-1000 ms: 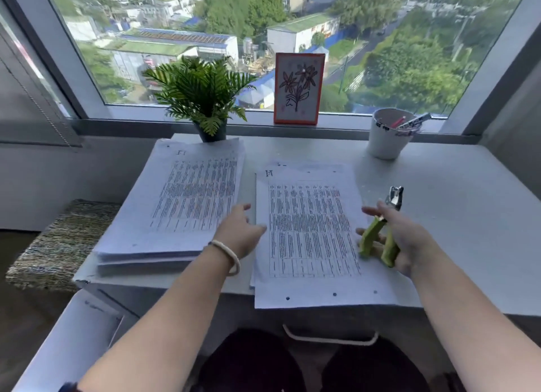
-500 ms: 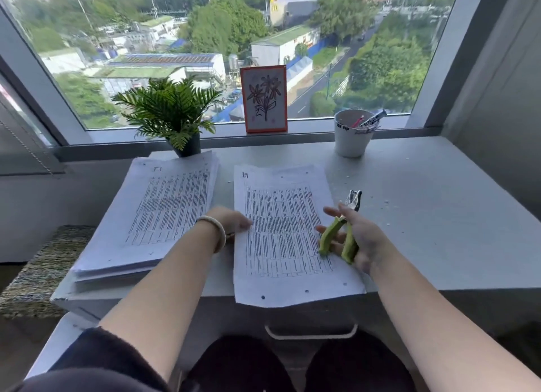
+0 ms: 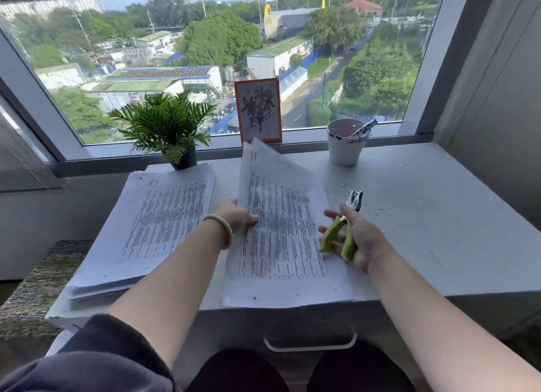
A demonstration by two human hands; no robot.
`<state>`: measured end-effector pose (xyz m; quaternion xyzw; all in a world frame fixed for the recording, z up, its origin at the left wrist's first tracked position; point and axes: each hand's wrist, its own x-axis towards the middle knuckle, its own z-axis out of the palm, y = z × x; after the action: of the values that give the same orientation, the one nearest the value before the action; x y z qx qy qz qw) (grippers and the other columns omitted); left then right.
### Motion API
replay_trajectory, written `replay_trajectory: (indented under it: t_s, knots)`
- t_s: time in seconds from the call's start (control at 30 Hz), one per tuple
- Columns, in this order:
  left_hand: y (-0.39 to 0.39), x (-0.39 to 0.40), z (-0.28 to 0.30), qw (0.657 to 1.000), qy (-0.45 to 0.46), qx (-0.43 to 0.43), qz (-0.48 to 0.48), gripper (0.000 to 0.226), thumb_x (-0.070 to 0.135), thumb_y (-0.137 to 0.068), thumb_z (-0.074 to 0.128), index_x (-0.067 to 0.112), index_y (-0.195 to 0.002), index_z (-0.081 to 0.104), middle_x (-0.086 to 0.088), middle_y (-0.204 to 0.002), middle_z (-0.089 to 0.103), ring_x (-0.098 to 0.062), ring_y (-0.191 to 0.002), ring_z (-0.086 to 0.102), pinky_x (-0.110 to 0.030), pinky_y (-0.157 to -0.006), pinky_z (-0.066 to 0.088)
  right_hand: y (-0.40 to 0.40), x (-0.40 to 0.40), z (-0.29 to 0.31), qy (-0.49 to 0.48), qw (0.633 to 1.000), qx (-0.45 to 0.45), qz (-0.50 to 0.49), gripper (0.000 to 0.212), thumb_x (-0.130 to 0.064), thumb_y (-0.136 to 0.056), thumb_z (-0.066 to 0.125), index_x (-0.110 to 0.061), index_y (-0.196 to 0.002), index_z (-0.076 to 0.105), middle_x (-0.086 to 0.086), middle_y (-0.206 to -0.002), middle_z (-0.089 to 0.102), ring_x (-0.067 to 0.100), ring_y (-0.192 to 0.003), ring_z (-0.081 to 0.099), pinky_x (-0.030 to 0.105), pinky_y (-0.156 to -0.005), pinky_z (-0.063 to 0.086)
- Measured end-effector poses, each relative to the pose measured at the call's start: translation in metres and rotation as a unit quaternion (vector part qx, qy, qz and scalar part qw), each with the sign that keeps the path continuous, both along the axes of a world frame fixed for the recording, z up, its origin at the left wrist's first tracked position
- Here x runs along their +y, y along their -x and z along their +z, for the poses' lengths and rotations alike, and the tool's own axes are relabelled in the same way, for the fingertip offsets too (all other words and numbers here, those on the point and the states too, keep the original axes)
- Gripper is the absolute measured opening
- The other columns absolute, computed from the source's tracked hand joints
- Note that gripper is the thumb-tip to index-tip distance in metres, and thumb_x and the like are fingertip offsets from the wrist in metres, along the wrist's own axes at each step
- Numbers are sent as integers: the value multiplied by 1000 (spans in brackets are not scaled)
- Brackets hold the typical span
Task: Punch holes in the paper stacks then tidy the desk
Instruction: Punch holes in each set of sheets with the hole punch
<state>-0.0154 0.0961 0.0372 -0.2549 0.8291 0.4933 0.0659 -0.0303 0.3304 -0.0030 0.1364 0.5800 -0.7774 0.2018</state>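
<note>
Two paper stacks (image 3: 152, 227) (image 3: 281, 239), one green hole punch (image 3: 345, 230) in right hand (image 3: 360, 239).

left hand (image 3: 237, 216) lifts the printed sheet (image 3: 281, 230); right hand (image 3: 358, 239) grips the green hole punch (image 3: 342, 233).

Little text is legible. Outside the window, a yellow double-arch "M" sign (image 3: 267, 10) stands on a grey building's roof — the only readable mark. The two paper stacks, left (image 3: 152, 222) and right (image 3: 281, 230), carry dense printed rows too blurred to read. The white cup (image 3: 345, 148) has dark rim lettering — illegible.
</note>
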Motion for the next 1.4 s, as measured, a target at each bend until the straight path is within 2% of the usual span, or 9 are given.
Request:
replay_trajectory:
  t_s: [0.2, 0.47, 0.57, 0.63, 0.8, 0.93, 1.03, 1.33, 1.4]
  knots:
    - [12, -10, 31, 978, -116, 172, 11, 18, -2, -82, 68, 4, -98, 62, -15, -95, 67, -31, -93, 66, -44, -89, 53, 43, 8, 44, -66, 988, 102, 92, 47, -44, -100, 39, -18, -89, 76, 3, -129, 51, 20, -126, 43, 45, -112, 28]
    - [23, -25, 63, 937, -116, 329, 22, 16, 10, -77, 76, 17, -90, 69, -2, -91, 71, -21, -89, 68, -37, -86, 55, 59, -13, 120, -120, 942, 302, 89, 37, -42, -95, 53, -11, -103, 71, 31, -111, 62, 30, -80, 66, 34, -71, 54]
    - [19, -31, 68, 925, -176, 335, -33, 40, 9, -72, 78, 7, -110, 65, -7, -103, 72, -21, -96, 69, -33, -85, 55, 48, -15, 115, -169, 920, 333, 116, 35, -46, -90, 57, -17, -101, 73, 31, -110, 63, 46, -96, 61, 60, -83, 47]
    - [16, -31, 63, 918, -218, 328, -44, 38, 5, -75, 75, 3, -111, 63, -10, -103, 71, -22, -95, 69, -37, -86, 55, 41, -16, 103, -195, 909, 342, 135, 26, -35, -95, 56, -16, -101, 73, 14, -110, 67, 39, -111, 58, 54, -97, 44]
    - [17, -28, 52, 914, -183, 361, 30, 12, 6, -81, 71, 11, -91, 66, -6, -89, 68, -24, -86, 63, -54, -92, 50, 35, -24, 86, -148, 922, 346, 90, 26, -25, -97, 53, -8, -109, 69, 16, -106, 62, 1, -65, 64, 14, -55, 46]
    - [14, -34, 60, 903, -172, 393, -23, 24, 15, -75, 75, 17, -97, 69, -4, -98, 73, -24, -95, 67, -45, -88, 54, 32, -22, 82, -139, 923, 348, 90, 29, -30, -97, 51, -13, -113, 68, 13, -100, 63, 13, -31, 37, 21, -30, 28]
    - [9, -36, 45, 915, -172, 366, -9, 37, 26, -68, 77, 17, -103, 70, -3, -100, 73, -22, -97, 68, -41, -87, 55, 25, -20, 75, -152, 925, 335, 97, 26, -31, -96, 53, -15, -107, 70, 6, -121, 60, 15, -32, 35, 22, -30, 27]
    - [11, -40, 53, 924, -142, 355, -18, 18, 3, -78, 74, 16, -91, 71, -4, -94, 73, -25, -92, 68, -47, -90, 53, 28, -18, 88, -116, 928, 346, 79, 29, -44, -85, 60, -21, -96, 73, 21, -109, 62, 18, -41, 48, 25, -37, 35]
    - [10, -39, 52, 934, -132, 330, -43, 23, 12, -73, 80, 18, -93, 72, -6, -98, 73, -26, -95, 68, -47, -89, 54, 25, -18, 83, -128, 932, 326, 91, 27, -45, -84, 63, -23, -94, 75, 7, -111, 69, 43, -62, 57, 29, -39, 37]
